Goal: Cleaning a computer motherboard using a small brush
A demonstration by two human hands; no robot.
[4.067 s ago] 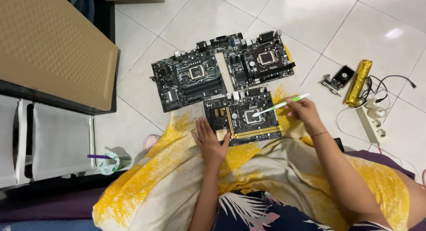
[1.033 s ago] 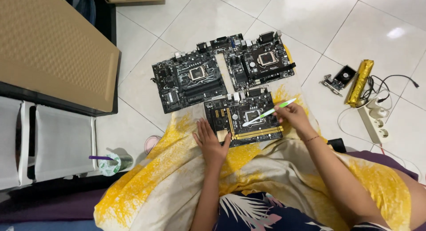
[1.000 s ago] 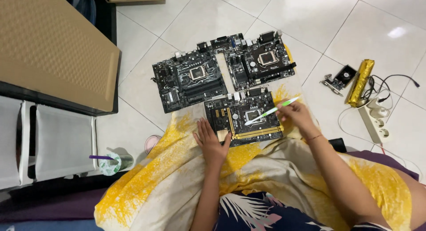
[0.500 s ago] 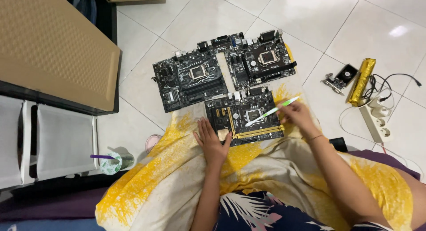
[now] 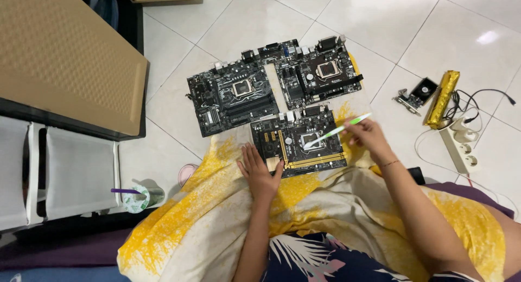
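Note:
Three dark computer motherboards lie on the tiled floor. The nearest motherboard (image 5: 298, 143) rests on a yellow and white cloth (image 5: 217, 206) over my lap. My left hand (image 5: 259, 172) lies flat with spread fingers on that board's near left corner. My right hand (image 5: 369, 136) grips a green and white toothbrush (image 5: 335, 131), whose bristle end touches the board near its square processor socket. A second motherboard (image 5: 233, 97) sits further left, and a third motherboard (image 5: 320, 78) lies further right.
A brown panel (image 5: 59, 65) stands at left over white bins (image 5: 70, 176). A plastic cup with a purple straw (image 5: 135, 198) stands by the cloth's left edge. At right lie a small graphics card (image 5: 415, 95), a gold wrapped bar (image 5: 442, 97) and a white power strip (image 5: 461, 146) with cables.
The brush tip has shifted slightly over the near board's socket area as my right hand made small moves. My left hand has stayed in place.

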